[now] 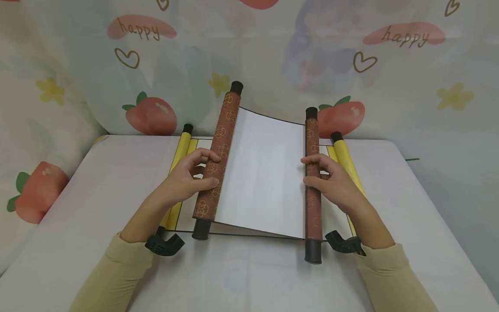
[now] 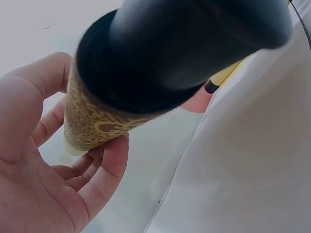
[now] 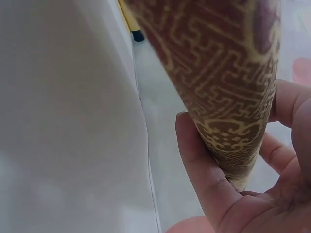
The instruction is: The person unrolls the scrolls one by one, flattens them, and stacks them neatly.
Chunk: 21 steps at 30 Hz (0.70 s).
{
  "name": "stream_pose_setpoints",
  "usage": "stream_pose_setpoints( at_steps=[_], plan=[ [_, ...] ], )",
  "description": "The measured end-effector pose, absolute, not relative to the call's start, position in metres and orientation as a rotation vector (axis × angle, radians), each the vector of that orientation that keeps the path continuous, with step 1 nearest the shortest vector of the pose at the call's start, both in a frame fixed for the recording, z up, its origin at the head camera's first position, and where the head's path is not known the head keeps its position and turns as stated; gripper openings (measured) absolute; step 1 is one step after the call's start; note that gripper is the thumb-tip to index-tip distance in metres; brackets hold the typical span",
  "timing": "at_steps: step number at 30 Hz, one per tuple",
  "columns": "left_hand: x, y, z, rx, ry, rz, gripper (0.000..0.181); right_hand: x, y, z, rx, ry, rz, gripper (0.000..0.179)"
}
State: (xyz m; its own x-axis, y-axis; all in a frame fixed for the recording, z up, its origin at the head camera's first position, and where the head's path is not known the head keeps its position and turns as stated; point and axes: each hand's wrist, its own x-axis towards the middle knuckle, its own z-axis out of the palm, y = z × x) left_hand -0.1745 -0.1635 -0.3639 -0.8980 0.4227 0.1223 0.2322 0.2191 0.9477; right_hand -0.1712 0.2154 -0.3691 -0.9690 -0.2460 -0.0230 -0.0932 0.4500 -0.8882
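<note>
A reddish-brown scroll with gold patterns hangs partly unrolled between both hands, its white paper (image 1: 265,173) facing the head camera. My left hand (image 1: 191,175) grips the left roll (image 1: 220,138), thumb on the near face and fingers round it. On the right roll (image 1: 312,212), my right hand (image 1: 331,180) pinches with thumb and fingers. Black knobs (image 1: 313,251) cap the roll ends. The left roll is tilted and its top stands higher than the right one. In the left wrist view a black knob (image 2: 189,43) hides much of the roll; the right wrist view shows patterned covering (image 3: 228,82) between the fingers.
Behind and below lies a second scroll, spread on the white table (image 1: 249,277), with a yellow left roll (image 1: 181,151) and a yellow right roll (image 1: 347,160), both black-capped. A cloth backdrop (image 1: 249,52) printed with fruit and hearts rises behind the table.
</note>
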Motion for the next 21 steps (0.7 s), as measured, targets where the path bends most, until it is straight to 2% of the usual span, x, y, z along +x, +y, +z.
stream_pose_setpoints(
  at_steps=[11,21],
  plan=[
    [-0.1743,-0.1665,-0.3602,0.608,2.327,1.763,0.045,-0.1737,0.2171,-0.3684,-0.293,2.537,-1.579,0.035],
    [-0.1759,-0.1683,-0.3601,0.633,2.322,1.765,0.045,-0.1731,0.2232,-0.365,-0.259,2.522,-1.542,0.045]
  ],
)
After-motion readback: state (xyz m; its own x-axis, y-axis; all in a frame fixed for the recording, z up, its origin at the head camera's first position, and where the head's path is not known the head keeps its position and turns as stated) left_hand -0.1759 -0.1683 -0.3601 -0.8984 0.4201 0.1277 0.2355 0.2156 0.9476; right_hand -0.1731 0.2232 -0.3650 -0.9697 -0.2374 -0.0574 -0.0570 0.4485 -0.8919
